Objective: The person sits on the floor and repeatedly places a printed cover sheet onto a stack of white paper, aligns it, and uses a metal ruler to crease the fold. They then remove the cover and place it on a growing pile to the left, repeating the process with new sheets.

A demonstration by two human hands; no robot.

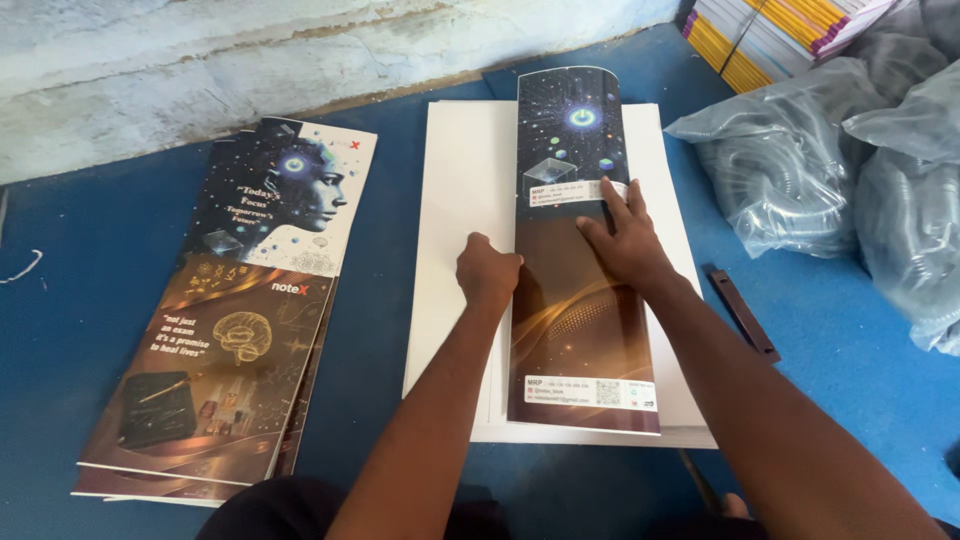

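Blue floor mat [120, 250], printed cover stack [240, 330], white sheets [455, 200], plastic bags [830, 170]

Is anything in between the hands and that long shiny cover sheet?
No. The right hand lies flat on the cover sheet, and the left hand presses its left edge. Nothing lies between.

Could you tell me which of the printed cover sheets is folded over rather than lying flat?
The cover sheet on the white paper stack, under both hands. It is narrow and folded lengthwise, while the sheets in the left pile lie flat.
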